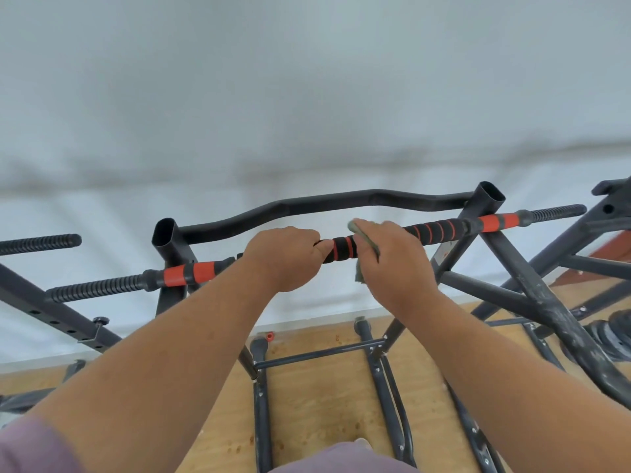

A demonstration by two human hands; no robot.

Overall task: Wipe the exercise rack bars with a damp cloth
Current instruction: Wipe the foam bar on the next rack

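- Both forearms fill the lower half of the frame, rising from the bottom corners toward the centre; a mauve sleeve [30, 448] shows at the lower left
- at centre frame the left hand [285, 256] is clenched around the padded bar [341, 249], fingers curled over its top, steadying it; that grip looks worth holding firm so the bar does not turn under the wiping
- just right of it the right hand [397, 259] presses a greenish cloth [363, 235] onto the same bar, fingers wrapped over cloth and bar together; a corner of cloth hangs below the hand
- between the two hands a short stretch of black foam with orange rings shows bare; more ringed foam runs toward the upper right
- my judgement: the step in hand is wiping this bar; doing it well means keeping the cloth wrapped all round the foam and sliding it right along the bar, twisting slightly so the underside is reached
- the curved black bar [324, 204] behind, above centre, and the dusty slanted frame tube [560, 319] at the right probably want wiping too; whether they are already cleaned I cannot tell
- a wooden floor [314, 404] lies below.
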